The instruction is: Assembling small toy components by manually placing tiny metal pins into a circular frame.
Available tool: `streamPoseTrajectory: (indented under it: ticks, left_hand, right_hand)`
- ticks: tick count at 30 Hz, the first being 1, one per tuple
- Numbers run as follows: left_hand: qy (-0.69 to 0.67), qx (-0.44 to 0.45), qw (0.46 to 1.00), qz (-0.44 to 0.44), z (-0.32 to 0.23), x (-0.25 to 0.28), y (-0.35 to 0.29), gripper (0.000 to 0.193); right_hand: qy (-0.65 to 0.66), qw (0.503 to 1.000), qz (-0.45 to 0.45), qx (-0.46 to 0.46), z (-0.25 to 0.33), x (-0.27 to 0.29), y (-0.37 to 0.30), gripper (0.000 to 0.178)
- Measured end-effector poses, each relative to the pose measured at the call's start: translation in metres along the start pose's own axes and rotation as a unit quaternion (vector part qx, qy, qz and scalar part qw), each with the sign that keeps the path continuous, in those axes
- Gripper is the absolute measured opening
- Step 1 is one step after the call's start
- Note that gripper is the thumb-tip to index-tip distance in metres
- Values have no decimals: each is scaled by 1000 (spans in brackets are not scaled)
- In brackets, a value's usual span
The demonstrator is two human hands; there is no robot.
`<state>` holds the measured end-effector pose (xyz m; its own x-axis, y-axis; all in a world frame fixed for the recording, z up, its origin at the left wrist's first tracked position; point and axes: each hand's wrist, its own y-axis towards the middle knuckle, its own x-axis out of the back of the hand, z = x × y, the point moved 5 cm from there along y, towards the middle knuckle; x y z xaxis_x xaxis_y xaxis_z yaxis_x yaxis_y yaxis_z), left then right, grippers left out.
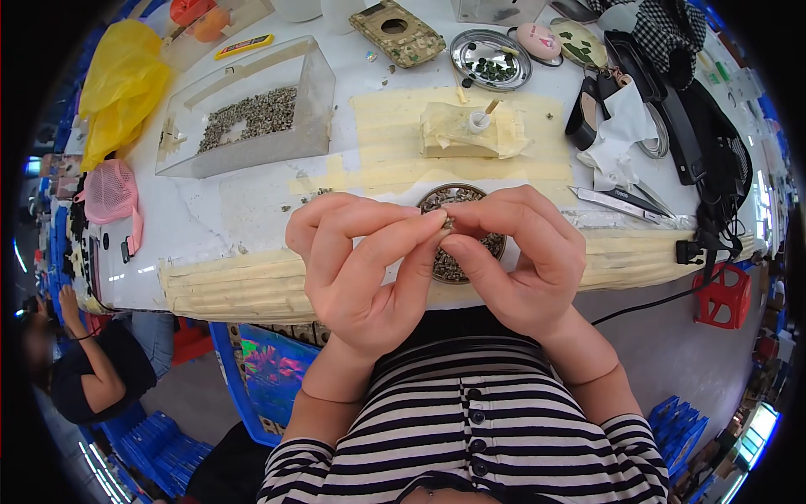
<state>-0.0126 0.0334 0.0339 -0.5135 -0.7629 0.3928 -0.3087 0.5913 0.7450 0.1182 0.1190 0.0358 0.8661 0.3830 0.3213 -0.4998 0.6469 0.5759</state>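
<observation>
A tiny grey-brown piece (448, 225), too small to make out fully, is at the centre of the frame, above a round, dark-rimmed dish (460, 186) filled with similar bits. The left hand (357, 265) pinches it between thumb and fingertip. The right hand (533, 256) meets it from the other side, thumb and forefinger curled close; whether they grip it cannot be told. The two-sided hold probably steadies so small a thing, and the dish beneath would likely catch a dropped piece.

Beyond, upper centre, a small white cup (479, 123) holding a stick rests on a cream-taped block (453, 145), perhaps raised for easy reach. At upper left, a clear, rectangular plastic bin (315, 105) has walls that seem to contain its loose grey-brown bits. Slim metal tweezers (615, 203) lie at right of centre on the white worktop (214, 206), seemingly within reach.
</observation>
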Motion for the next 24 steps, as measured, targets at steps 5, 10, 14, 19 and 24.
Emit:
streamPoseTrajectory:
  ticks: [5, 10, 14, 19, 24]
  left_hand:
    - [-1, 0, 1000, 1, 2, -1, -1, 26]
    - [1, 1, 1000, 1, 2, -1, -1, 26]
    - [2, 2, 1000, 2, 1, 0, -1, 26]
    - [-3, 0, 1000, 1, 2, 0, -1, 25]
    - [-5, -4, 1000, 2, 0, 0, 0, 25]
  right_hand:
    - [-18, 997, -50, 63, 6, 3, -3, 29]
    - [-37, 994, -52, 86, 6, 3, -5, 30]
    - [-36, 994, -57, 82, 6, 2, -4, 30]
    - [-41, 996, -45, 72, 5, 2, -3, 29]
    - [-32, 998, -30, 49, 3, -1, -2, 26]
